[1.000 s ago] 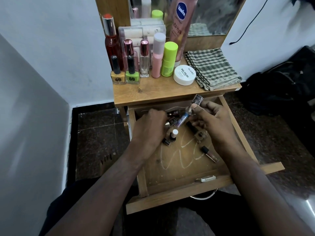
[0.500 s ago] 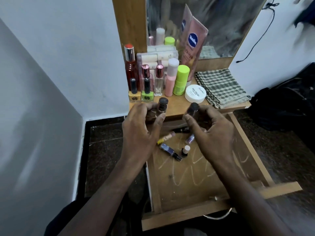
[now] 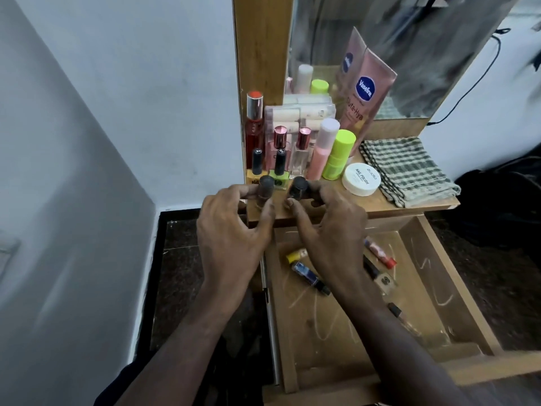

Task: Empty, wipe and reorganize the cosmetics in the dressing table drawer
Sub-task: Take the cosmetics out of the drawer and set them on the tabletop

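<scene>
Left hand (image 3: 231,230) gripping a brown-capped bottle (image 3: 265,191), right hand (image 3: 328,227) pinching a dark-capped bottle (image 3: 298,189), both sitting at the tabletop's (image 3: 380,208) front edge, several tubes (image 3: 310,278) lying in the open drawer (image 3: 433,259) below the tabletop

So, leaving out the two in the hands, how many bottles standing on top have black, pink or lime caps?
Black caps: 2, the yellow nail polish and the green nail polish
Pink caps: 2, the wide glass bottle and the slim glass bottle
Lime caps: 1, the lime bottle
Total: 5
</scene>
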Demonstrator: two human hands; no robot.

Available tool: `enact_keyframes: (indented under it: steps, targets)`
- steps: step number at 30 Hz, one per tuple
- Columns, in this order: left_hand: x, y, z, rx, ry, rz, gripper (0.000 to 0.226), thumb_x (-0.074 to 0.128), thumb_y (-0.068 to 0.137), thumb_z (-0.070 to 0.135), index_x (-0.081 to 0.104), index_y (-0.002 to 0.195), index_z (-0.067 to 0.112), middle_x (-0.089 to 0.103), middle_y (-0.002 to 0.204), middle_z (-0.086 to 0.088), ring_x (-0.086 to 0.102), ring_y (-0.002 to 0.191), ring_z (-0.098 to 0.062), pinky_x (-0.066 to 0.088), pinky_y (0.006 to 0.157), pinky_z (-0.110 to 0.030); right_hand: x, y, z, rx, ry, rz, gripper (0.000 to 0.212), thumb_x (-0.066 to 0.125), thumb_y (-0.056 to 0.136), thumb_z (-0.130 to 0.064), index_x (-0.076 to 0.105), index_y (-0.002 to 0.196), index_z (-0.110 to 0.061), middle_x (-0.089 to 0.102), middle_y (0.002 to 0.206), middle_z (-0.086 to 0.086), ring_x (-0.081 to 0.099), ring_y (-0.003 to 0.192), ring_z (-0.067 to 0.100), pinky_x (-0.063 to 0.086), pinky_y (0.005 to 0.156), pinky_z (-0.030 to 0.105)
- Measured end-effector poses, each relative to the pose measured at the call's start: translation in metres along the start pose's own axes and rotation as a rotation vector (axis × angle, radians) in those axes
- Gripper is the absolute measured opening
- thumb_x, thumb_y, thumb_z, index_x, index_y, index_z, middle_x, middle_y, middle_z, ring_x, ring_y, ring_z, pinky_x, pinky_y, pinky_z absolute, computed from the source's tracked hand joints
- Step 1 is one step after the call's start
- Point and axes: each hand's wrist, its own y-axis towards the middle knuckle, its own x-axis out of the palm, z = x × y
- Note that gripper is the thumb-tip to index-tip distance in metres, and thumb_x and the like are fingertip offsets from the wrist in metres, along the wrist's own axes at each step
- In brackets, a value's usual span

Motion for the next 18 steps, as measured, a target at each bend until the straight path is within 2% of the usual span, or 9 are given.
enact_keyframes:
  steps: [6,9,12,15,18]
  targets:
    - [-0.005,0.002,-0.011,-0.058,-0.101,-0.009,0.030,0.078,0.093,0.048,0.074,0.114,0.026,0.076,0.105,0.014,0.071,0.094,-0.010,0.059,0.082,-0.038,0.021,-0.003,-0.015,0.063,0.124,0.016,0.028,0.083,0.088,-0.035,0.070,0.110,-0.024,0.074,0.098,-0.011,0.070,0.094,0.011,0.062,0.079,0.035]
    - [-0.007,0.003,-0.012,-0.098,-0.162,-0.015,0.030,0.080,0.092,0.045,0.077,0.114,0.025,0.077,0.103,0.015,0.072,0.090,-0.001,0.060,0.078,-0.022,0.025,-0.003,-0.014,0.070,0.069,0.022,0.023,0.083,0.087,-0.036,0.073,0.103,-0.023,0.074,0.095,-0.012,0.068,0.092,0.012,0.060,0.080,0.038]
    - [-0.007,0.005,-0.010,-0.125,-0.201,-0.017,0.028,0.084,0.091,0.041,0.078,0.112,0.023,0.077,0.097,0.015,0.072,0.083,0.002,0.052,0.069,-0.007,0.026,-0.003,-0.014,0.057,0.021,0.033,0.020,0.082,0.088,-0.036,0.075,0.102,-0.023,0.075,0.096,-0.013,0.066,0.094,0.013,0.058,0.083,0.040]
    - [-0.005,0.006,-0.010,-0.139,-0.248,-0.022,0.028,0.086,0.090,0.037,0.079,0.112,0.021,0.077,0.094,0.013,0.072,0.080,0.003,0.047,0.066,-0.003,0.026,-0.001,-0.013,0.034,0.008,0.002,0.018,0.080,0.089,-0.033,0.077,0.105,-0.024,0.077,0.100,-0.013,0.066,0.096,0.012,0.059,0.085,0.039]
    - [-0.006,0.005,-0.012,-0.104,-0.206,-0.007,0.035,0.086,0.089,0.042,0.076,0.114,0.020,0.074,0.099,0.012,0.069,0.078,-0.002,0.045,0.068,-0.003,0.010,0.000,-0.010,-0.010,0.016,-0.064,0.017,0.079,0.092,-0.028,0.078,0.108,-0.024,0.077,0.100,-0.012,0.069,0.091,0.005,0.061,0.081,0.032]
